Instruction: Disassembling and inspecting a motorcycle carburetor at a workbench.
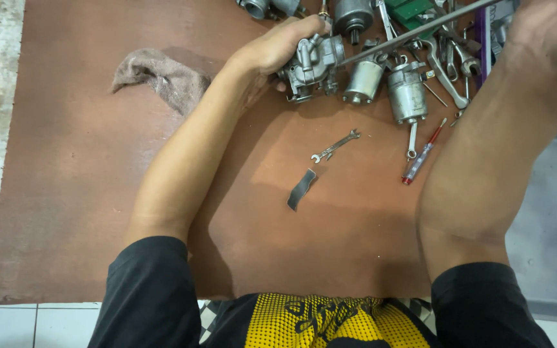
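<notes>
Your left hand (278,45) is gripping the carburetor (314,64); beside it, cylinders are lying. Your right hand (549,32), cut off, is holding a long rod (414,32); its fingers' state, you cannot tell.

Brown board (98,212), laid on a pale tiled floor (8,325).

On it: a crumpled grey-brown rag (161,77) at left; a small double-ended spanner (335,145) near the middle; a bent dark metal strip (302,189) just below it; a red-handled screwdriver (423,156) to the right. Along the far edge, a heap of metal parts: a carburettor (314,64), two silver cylinders (363,80) (407,93) and spanners (446,74).
</notes>
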